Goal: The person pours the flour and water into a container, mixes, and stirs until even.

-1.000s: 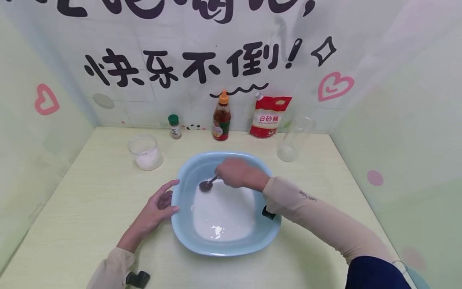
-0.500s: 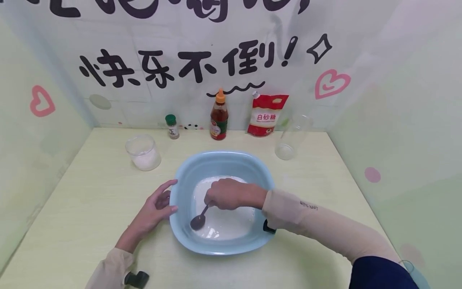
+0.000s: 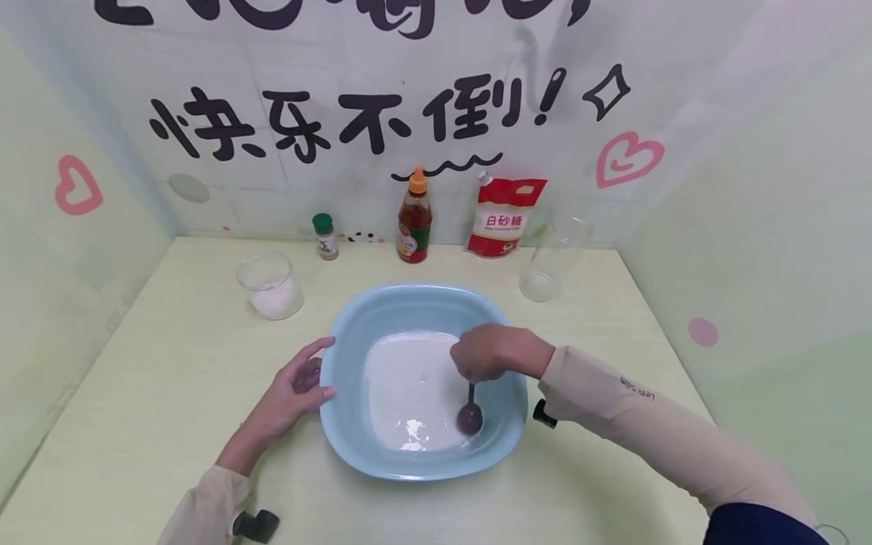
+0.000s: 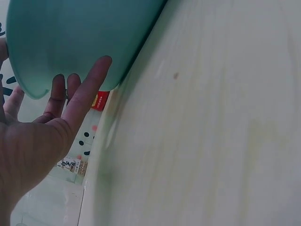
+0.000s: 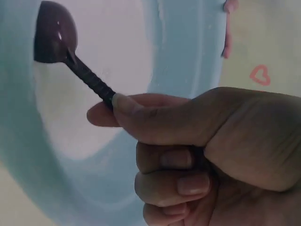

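A light blue basin (image 3: 354, 458) holds a layer of white liquid (image 3: 415, 393) over its floor. My right hand (image 3: 493, 352) is above the basin's right half and pinches the ribbed handle of a dark brown measuring spoon (image 3: 470, 418). The spoon's deep round bowl (image 5: 57, 30) is down at the liquid near the right front. Thumb and forefinger grip the handle in the right wrist view, the other fingers curled beneath. At the basin's left side, my left hand (image 3: 293, 393) rests its spread fingertips against the outer wall, with thumb and fingers fairly straight.
A clear glass jar with white powder (image 3: 275, 299) stands behind on the left. Along the back wall are a green-capped shaker (image 3: 327, 238), a sauce bottle (image 3: 414, 223) and a red sugar pouch (image 3: 506, 219). A tall clear glass (image 3: 545, 276) stands at back right.
My right hand has swept the measuring spoon from the basin's back left, forward along the left, then across to the right front. The left hand stays at the rim.
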The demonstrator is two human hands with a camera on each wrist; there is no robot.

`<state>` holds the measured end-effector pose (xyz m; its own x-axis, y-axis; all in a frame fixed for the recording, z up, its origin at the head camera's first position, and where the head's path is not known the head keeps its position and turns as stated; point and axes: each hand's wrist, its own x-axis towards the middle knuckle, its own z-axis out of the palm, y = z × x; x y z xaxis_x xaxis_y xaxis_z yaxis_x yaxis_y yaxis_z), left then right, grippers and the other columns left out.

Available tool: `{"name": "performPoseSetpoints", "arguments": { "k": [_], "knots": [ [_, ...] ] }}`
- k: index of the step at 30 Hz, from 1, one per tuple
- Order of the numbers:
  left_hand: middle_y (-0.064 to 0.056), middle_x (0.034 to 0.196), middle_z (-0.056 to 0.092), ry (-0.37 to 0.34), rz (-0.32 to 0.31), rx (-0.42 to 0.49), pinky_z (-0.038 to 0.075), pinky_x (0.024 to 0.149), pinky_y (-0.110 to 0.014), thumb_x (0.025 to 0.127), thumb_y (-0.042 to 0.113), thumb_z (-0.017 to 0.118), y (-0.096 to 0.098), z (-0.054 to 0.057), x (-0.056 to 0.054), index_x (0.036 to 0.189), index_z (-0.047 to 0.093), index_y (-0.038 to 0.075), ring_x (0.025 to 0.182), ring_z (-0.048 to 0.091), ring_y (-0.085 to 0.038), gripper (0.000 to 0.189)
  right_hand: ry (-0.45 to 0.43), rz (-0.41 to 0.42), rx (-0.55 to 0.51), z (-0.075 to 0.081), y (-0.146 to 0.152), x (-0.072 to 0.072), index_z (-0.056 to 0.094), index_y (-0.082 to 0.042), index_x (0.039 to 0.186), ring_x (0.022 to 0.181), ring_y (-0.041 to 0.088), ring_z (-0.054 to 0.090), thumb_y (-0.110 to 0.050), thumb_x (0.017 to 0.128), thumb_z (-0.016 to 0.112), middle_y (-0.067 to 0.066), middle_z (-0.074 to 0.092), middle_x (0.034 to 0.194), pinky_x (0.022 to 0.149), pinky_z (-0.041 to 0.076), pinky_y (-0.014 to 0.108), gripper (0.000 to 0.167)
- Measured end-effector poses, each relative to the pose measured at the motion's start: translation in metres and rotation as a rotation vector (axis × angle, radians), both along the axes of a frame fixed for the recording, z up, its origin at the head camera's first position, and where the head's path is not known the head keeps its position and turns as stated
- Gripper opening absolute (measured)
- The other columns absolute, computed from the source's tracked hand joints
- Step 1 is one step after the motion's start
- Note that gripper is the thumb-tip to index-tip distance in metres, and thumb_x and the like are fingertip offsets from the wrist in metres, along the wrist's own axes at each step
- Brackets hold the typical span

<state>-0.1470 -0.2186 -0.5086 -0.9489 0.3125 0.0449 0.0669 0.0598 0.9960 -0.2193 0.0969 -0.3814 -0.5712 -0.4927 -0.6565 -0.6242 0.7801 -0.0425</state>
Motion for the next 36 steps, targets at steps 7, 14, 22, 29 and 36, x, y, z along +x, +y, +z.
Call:
{"name": "performPoseSetpoints", "arguments": {
  "k": [7, 14, 22, 29, 36],
  "knots": [
    [-0.005, 0.118, 0.060, -0.011, 0.000, 0.000, 0.057, 0.085, -0.026, 0.091, 0.000, 0.065, 0.000, 0.000, 0.000, 0.154, 0.033, 0.011, 0.109, 0.065, -0.003, 0.071, 0.208, -0.036, 0.011, 0.003, 0.009, -0.026, 0.068, -0.012, 0.106, 0.073, 0.020, 0.056, -0.013, 0.093, 0.067, 0.005, 0.060, 0.082, 0.069, 0.048, 0.028, 0.013],
    [-0.006, 0.117, 0.061, -0.019, 0.002, 0.021, 0.059, 0.082, -0.029, 0.091, -0.001, 0.065, 0.000, 0.000, 0.002, 0.153, 0.034, 0.011, 0.108, 0.066, -0.006, 0.070, 0.347, -0.066, -0.186, -0.002, -0.004, -0.042, 0.070, -0.010, 0.115, 0.075, 0.021, 0.058, -0.017, 0.092, 0.071, 0.007, 0.069, 0.091, 0.070, 0.049, 0.030, 0.024],
    [-0.003, 0.116, 0.061, -0.020, 0.001, 0.035, 0.059, 0.081, -0.030, 0.091, -0.001, 0.065, 0.001, 0.000, 0.003, 0.153, 0.034, 0.012, 0.108, 0.066, -0.005, 0.070, 0.184, -0.016, -0.396, -0.021, -0.037, -0.037, 0.074, -0.017, 0.114, 0.080, 0.015, 0.059, -0.018, 0.096, 0.065, -0.002, 0.071, 0.100, 0.073, 0.049, 0.027, 0.019],
    [-0.005, 0.116, 0.061, -0.016, -0.008, 0.035, 0.059, 0.081, -0.031, 0.091, -0.001, 0.065, 0.002, 0.000, 0.001, 0.153, 0.033, 0.011, 0.108, 0.066, -0.006, 0.071, -0.104, 0.039, -0.290, -0.014, -0.042, -0.003, 0.076, -0.022, 0.109, 0.078, 0.011, 0.059, -0.017, 0.096, 0.066, -0.006, 0.069, 0.092, 0.071, 0.048, 0.023, 0.018],
    [-0.011, 0.118, 0.059, -0.015, 0.001, 0.007, 0.059, 0.082, -0.030, 0.092, -0.001, 0.065, 0.001, 0.002, 0.001, 0.153, 0.033, 0.012, 0.108, 0.066, -0.006, 0.071, -0.062, -0.009, -0.098, -0.007, -0.009, -0.004, 0.074, -0.020, 0.088, 0.070, 0.013, 0.053, -0.012, 0.092, 0.069, -0.004, 0.059, 0.073, 0.067, 0.043, 0.024, 0.010]
  ]
}}
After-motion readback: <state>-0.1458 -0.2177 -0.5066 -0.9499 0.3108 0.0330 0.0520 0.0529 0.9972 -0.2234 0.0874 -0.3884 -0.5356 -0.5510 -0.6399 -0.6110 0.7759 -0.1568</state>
